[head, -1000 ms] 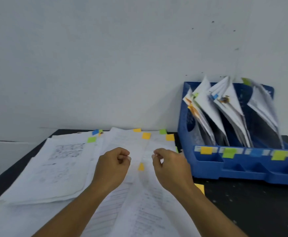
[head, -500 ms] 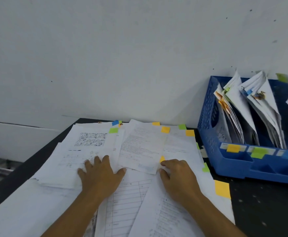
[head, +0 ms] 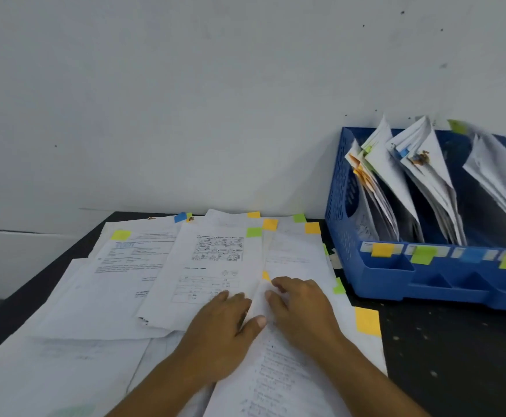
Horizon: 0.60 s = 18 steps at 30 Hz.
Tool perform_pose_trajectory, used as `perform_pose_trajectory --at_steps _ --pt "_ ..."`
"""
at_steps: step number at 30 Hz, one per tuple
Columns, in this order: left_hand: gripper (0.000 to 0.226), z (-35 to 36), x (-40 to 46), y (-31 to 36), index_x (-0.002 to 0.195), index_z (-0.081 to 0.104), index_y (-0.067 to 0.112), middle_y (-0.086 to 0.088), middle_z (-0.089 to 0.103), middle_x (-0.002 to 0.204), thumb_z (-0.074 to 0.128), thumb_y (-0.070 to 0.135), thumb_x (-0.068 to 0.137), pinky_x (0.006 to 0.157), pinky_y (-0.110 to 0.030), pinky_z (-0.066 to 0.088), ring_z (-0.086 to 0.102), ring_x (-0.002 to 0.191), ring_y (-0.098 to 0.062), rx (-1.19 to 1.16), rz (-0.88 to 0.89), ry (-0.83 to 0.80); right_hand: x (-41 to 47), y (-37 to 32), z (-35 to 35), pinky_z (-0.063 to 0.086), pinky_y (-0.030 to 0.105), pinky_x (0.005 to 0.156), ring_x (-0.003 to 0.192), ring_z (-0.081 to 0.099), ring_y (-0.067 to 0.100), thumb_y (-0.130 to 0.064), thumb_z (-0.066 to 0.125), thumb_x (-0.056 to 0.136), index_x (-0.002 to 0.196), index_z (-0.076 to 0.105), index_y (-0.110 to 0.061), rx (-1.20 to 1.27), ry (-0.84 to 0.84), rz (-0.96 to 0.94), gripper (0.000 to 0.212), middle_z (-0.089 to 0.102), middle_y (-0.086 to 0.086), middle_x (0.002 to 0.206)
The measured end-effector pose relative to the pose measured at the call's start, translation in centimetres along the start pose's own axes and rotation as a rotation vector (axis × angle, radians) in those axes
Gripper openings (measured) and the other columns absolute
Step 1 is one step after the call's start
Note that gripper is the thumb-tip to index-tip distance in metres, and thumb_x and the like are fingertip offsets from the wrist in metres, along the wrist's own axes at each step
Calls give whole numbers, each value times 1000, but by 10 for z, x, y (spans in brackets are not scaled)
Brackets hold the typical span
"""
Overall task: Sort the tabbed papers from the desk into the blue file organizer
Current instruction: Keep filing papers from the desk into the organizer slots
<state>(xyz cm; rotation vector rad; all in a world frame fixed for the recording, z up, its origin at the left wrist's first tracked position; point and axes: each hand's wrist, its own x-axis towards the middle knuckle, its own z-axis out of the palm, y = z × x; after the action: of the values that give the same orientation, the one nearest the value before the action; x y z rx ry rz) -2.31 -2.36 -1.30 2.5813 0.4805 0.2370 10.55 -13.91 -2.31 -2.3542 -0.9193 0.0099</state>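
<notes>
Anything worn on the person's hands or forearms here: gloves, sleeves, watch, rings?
Nothing shows. The left hand and right hand are bare, without gloves, visible rings or a watch, and both forearms are uncovered down to the frame edge, no sleeve in view.

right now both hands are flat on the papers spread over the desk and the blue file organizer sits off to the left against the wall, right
Not quite. The head view shows the blue file organizer off to the right against the wall, not the left. The rest holds: the left hand and right hand both lie flat on the papers spread over the desk.
</notes>
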Motion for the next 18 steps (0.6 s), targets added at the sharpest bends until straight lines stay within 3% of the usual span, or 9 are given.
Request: perform_pose_trajectory --at_steps 3,6,7,9,12,15,18 --pt "56 1 1 -2 103 59 31 -1 66 101 31 75 83 79 -8 40 57 101 -13 -142 30 -28 -4 -4 2 42 36 100 117 49 20 -48 48 98 135 58 -25 4 13 -8 44 65 -3 125" --pt "36 -14 11 -9 125 61 29 11 65 121 52 45 94 88 -10 41 58 106 -4 -283 -63 192 -7 -6 2 40 36 100 118 47 21 -53 45 98 134 56 -27 -101 -6 -28 46 62 -5 126" --pt "38 -22 16 -14 130 58 26 8 62 126 55 39 95 90 -13 40 56 109 -6 -228 -111 284 -8 -6 2 39 35 99 116 46 21 -53 43 98 131 57 -27 -148 -19 -41 45 61 -5 125" --pt "55 -32 29 -31 141 45 25 1 52 140 57 46 92 102 -28 39 48 125 -18 -72 -250 342 -8 -6 3 38 34 98 115 44 19 -53 42 98 126 59 -26 -195 -32 -58 43 59 -6 123" --pt "92 -40 43 -50 151 19 22 -6 33 153 51 72 81 111 -44 32 26 141 -29 130 -478 183 -9 -7 4 36 33 100 117 42 18 -54 42 98 129 58 -27 -204 -52 -69 44 56 -7 126" --pt "100 -40 51 -54 150 18 23 -5 42 146 51 79 74 104 -42 37 38 134 -30 253 -569 153 -9 -6 2 34 34 102 120 40 18 -53 41 99 132 57 -27 -210 -70 -71 45 54 -7 130" --pt "93 -44 61 -59 148 26 23 -5 52 138 69 61 75 100 -44 42 47 125 -31 29 -570 306 -9 -6 0 34 34 101 120 41 19 -53 42 98 131 58 -27 -196 -70 -70 45 54 -7 130"
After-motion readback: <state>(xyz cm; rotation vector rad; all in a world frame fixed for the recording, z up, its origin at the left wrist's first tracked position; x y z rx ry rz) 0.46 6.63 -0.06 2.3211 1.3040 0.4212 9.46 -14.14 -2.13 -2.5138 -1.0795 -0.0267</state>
